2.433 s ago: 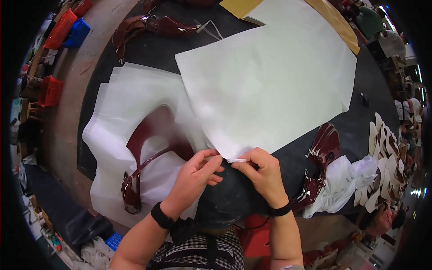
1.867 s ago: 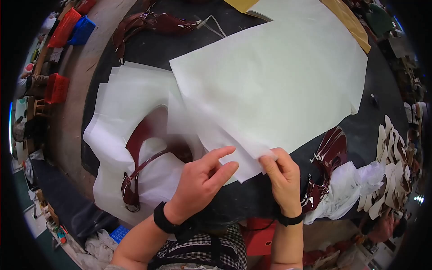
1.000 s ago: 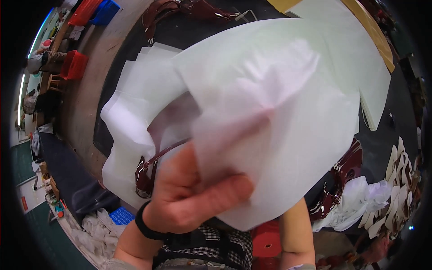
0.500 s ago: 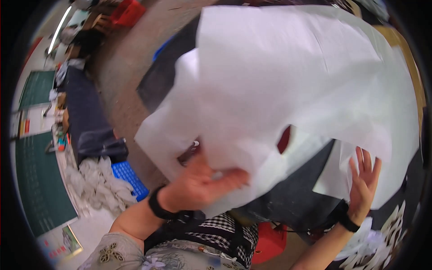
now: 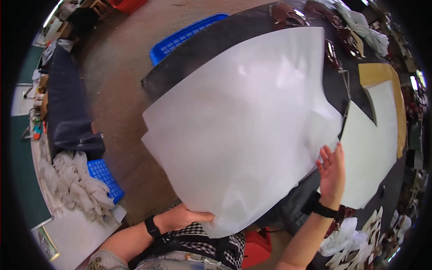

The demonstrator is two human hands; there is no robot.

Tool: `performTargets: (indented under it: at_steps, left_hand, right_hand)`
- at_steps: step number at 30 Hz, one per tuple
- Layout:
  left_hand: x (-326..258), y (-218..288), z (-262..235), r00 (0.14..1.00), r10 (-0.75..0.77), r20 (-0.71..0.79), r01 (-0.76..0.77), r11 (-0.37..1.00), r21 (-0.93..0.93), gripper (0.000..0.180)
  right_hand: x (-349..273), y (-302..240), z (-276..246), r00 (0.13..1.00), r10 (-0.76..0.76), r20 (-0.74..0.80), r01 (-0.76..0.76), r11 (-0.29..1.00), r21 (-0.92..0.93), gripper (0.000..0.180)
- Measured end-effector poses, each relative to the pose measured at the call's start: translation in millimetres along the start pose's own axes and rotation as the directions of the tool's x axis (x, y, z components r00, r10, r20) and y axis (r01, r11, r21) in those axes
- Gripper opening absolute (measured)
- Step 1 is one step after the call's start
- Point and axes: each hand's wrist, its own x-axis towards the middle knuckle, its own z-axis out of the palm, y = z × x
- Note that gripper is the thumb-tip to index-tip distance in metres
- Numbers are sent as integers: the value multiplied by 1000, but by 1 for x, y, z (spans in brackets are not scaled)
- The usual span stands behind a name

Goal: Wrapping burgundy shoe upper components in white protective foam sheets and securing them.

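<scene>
A large white sheet (image 5: 238,112), smooth and slightly glossy, spreads across the middle over a dark table. My left hand (image 5: 184,218) pinches its near corner, thumb on top and fingers hidden underneath. At the sheet's right edge is my right hand (image 5: 332,171), palm turned inward, fingers apart and slightly bent. Its fingertips are at or against the edge; whether they touch cannot be made out. Beside that hand lies another pale sheet (image 5: 371,148) with a curved cut-out, resting on tan card (image 5: 378,69).
Glossy dark red pieces (image 5: 290,15) lie at the table's far side. Pale cut strips (image 5: 360,247) and crumpled clear plastic (image 5: 339,236) are at near right. A blue basket (image 5: 189,33) stands beyond the table. Crumpled cloth (image 5: 74,184) sits at left; a red stool (image 5: 257,247) is below.
The sheet has turned and come down flatter toward me, and its holes no longer show. My left hand moved down and left to its near corner; my right hand shifted left.
</scene>
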Motion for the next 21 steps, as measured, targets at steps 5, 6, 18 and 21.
performTargets:
  at_steps: [5, 6, 18, 21]
  left_hand:
    - [-4, -19, -24, 990, -130, 48, 132, 991, -34, 39]
    - [-5, -20, -26, 989, -148, -10, 146, 986, -86, 40]
    - [-7, -5, -26, 997, -8, -80, -23, 924, -381, 37]
    - [-4, -14, -41, 958, 100, -270, -202, 902, -383, 34]
  right_hand:
    - [3, 18, 25, 994, 37, -107, -50, 991, -127, 78]
    - [3, 18, 33, 986, 62, -154, -82, 989, -122, 71]
    - [24, 24, 11, 970, -160, -185, 101, 951, -292, 15]
    - [31, 17, 7, 963, -206, -173, 130, 920, -368, 15]
